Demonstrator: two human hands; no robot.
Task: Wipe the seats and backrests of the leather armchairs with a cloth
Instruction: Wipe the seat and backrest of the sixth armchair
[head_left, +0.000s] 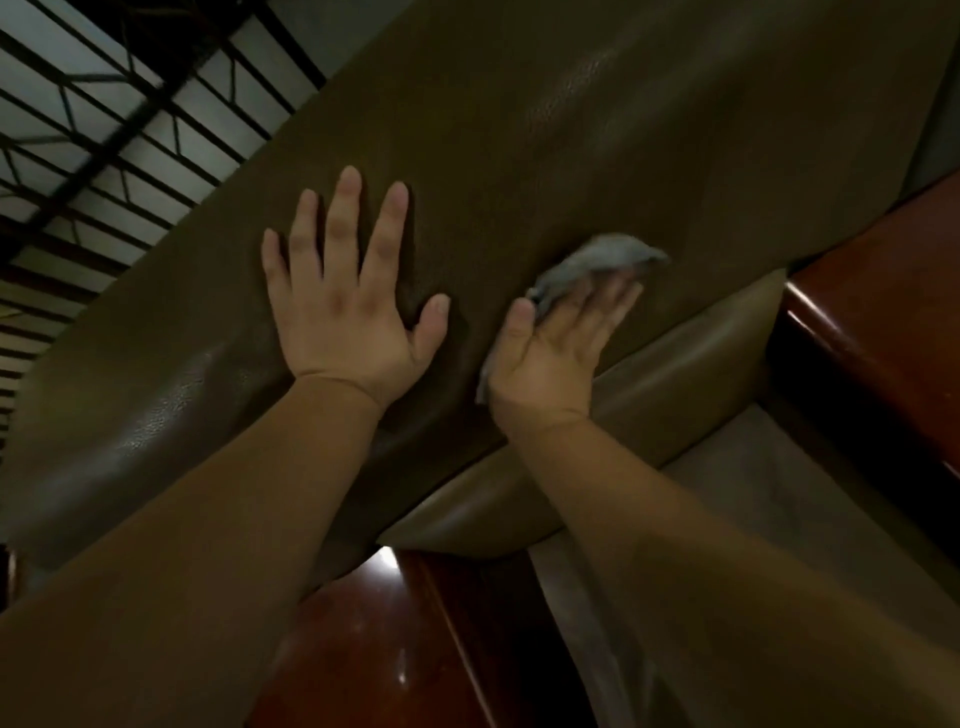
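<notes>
We are wiping the backrest (519, 156) of the brown leather armchair now; this looks like the middle of that step, not the end of the whole job.

Our right hand (550, 358) lies flat with its fingers stretched out; its grip is not closed into a fist, it just presses the grey cloth (587, 265) down on the leather; the cloth sits under the fingers and pokes out past the fingertips, and a thin bit of it hangs out by the heel of the hand; the fingers and the cloth look blurry, so we think the hand is rubbing.

Our left hand (343, 296) is just beside the right one, on the thumb side; it is spread wide and flat on the backrest; its grip is open and holds nothing; we think it is there to steady the cushion.

Close under the right wrist is the seat (701, 395), a lighter tan cushion; it touches the bottom edge of the backrest; beyond it on the little-finger side is a shiny red-brown wooden armrest (883, 322), and another wooden part (374, 639) shows down between our two arms.

Next we should push the cloth over the parts of the backrest it has not reached, such as the leather up past the fingertips; we must keep the palm pressing so the cloth does not slip out; then the cloth should go down to the seat by the wrist; we cannot see any other armchairs from here.
</notes>
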